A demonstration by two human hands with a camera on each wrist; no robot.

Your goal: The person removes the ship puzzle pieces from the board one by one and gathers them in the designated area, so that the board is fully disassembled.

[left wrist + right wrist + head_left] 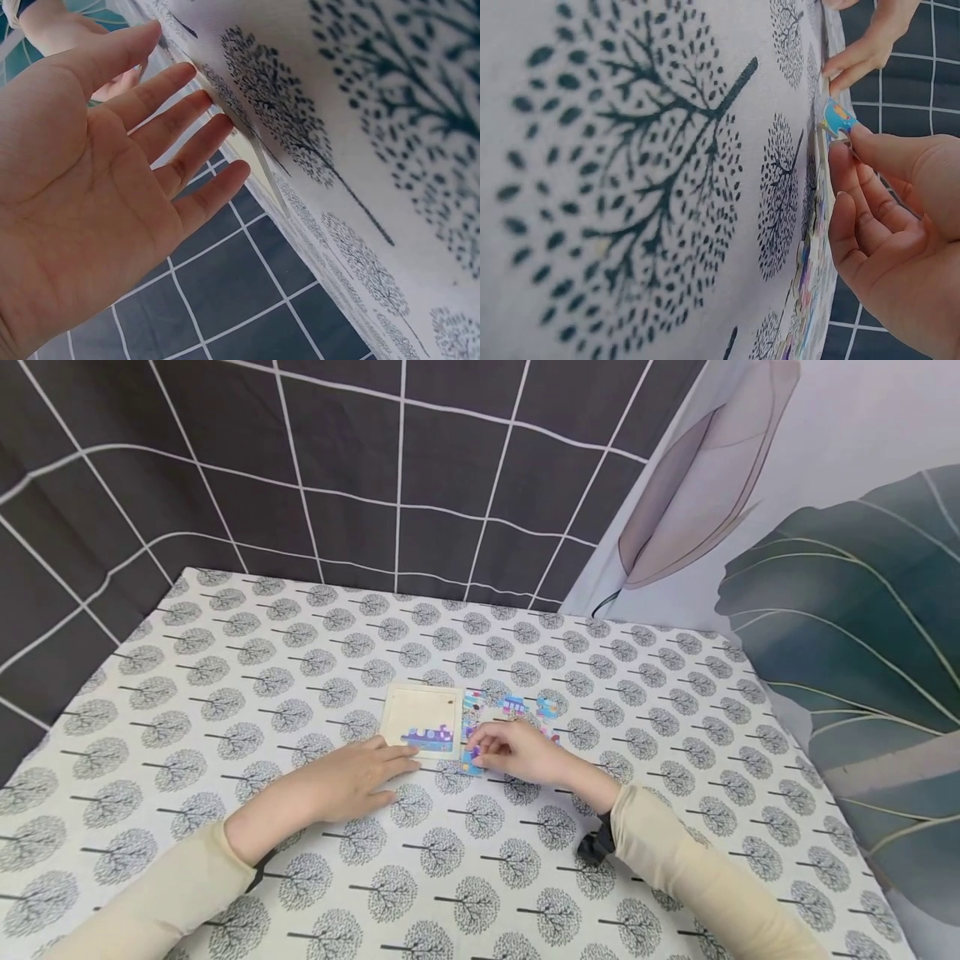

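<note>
A square, pale wooden puzzle tray (416,706) lies on the table, with joined purple and blue jigsaw pieces (429,739) along its lower edge. My left hand (356,781) rests at the tray's lower left corner, fingers straight; the left wrist view shows its palm (90,180) with nothing in it. To the right of the tray, my right hand (521,753) pinches a blue and orange jigsaw piece (838,116) between thumb and forefinger. Loose colourful jigsaw pieces (516,703) lie around and beyond that hand, which partly hides them.
A white cloth with a tree print (480,893) covers the table. Behind it hangs a dark curtain with white grid lines (442,452). On the right is a pale curtain with large leaves (862,610). A black strap device (596,843) sits on the right wrist.
</note>
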